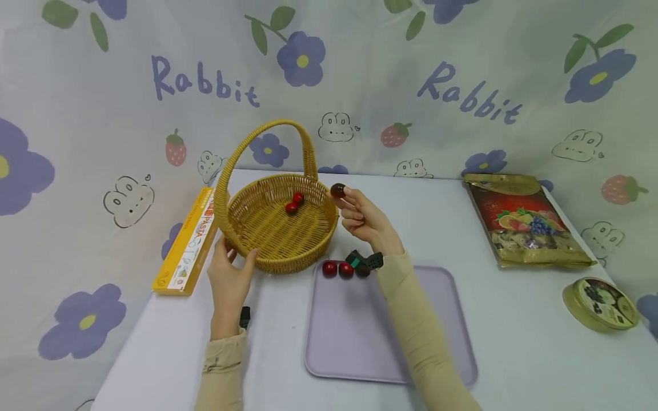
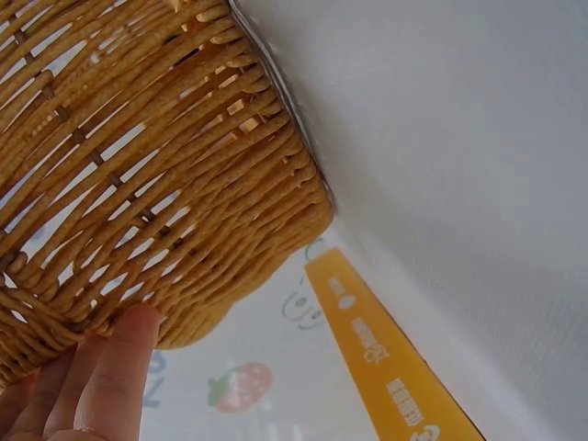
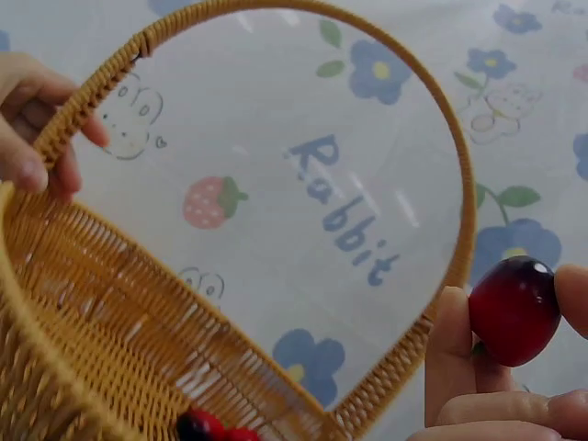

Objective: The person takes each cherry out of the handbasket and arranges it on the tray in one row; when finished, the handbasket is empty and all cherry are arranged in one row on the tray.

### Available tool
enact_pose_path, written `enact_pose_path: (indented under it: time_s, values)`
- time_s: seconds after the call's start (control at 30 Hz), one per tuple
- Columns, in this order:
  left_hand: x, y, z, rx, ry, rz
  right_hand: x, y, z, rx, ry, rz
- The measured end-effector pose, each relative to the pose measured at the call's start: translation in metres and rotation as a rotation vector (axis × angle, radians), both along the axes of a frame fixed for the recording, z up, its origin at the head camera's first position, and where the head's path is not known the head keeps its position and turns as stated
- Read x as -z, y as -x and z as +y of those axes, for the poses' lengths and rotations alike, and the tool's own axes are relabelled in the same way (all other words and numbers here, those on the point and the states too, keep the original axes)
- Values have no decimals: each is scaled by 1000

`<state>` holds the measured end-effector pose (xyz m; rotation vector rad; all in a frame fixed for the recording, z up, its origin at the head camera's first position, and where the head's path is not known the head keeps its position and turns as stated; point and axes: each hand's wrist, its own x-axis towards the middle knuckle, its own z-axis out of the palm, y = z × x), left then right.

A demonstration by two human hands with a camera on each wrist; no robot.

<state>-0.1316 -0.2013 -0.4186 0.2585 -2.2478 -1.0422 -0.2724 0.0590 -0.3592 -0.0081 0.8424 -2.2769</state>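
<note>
My left hand [image 1: 230,282] grips the yellow-brown wicker basket [image 1: 285,265] by its rim near the handle's left base. The left wrist view shows its fingers [image 2: 119,377] against the woven outside. Between thumb and fingertips, my right hand [image 1: 367,220] pinches a small, glossy dark red fruit [image 3: 516,310], close to the basket's right rim. Two red fruits [image 1: 295,203] lie inside the basket, towards the back. Three more dark red fruits [image 1: 346,269] sit along the far edge of the lilac tray [image 1: 354,342], below my right wrist, which partly covers one.
An orange and white pasta box [image 1: 187,245] lies left of the basket. At the right are a red and gold food bag [image 1: 529,222] and a round gold tin [image 1: 598,305]. A printed cloth [image 1: 360,74] hangs behind the white table.
</note>
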Motion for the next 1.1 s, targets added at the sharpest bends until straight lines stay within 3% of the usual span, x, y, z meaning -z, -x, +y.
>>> enact_pose_path:
  time_s: [0.33, 0.57, 0.77, 1.1]
  values:
    - [3, -1, -1, -8, 25, 24, 32, -22, 52, -21, -130, 100]
    - [0, 3, -5, -24, 14, 32, 50, -39, 81, -17, -360, 238]
    - [-1, 5, -7, -32, 28, 30, 68, -51, 98, -4, -541, 261]
    - [3, 7, 2, -41, 20, 3, 86, -53, 107, -26, -813, 354]
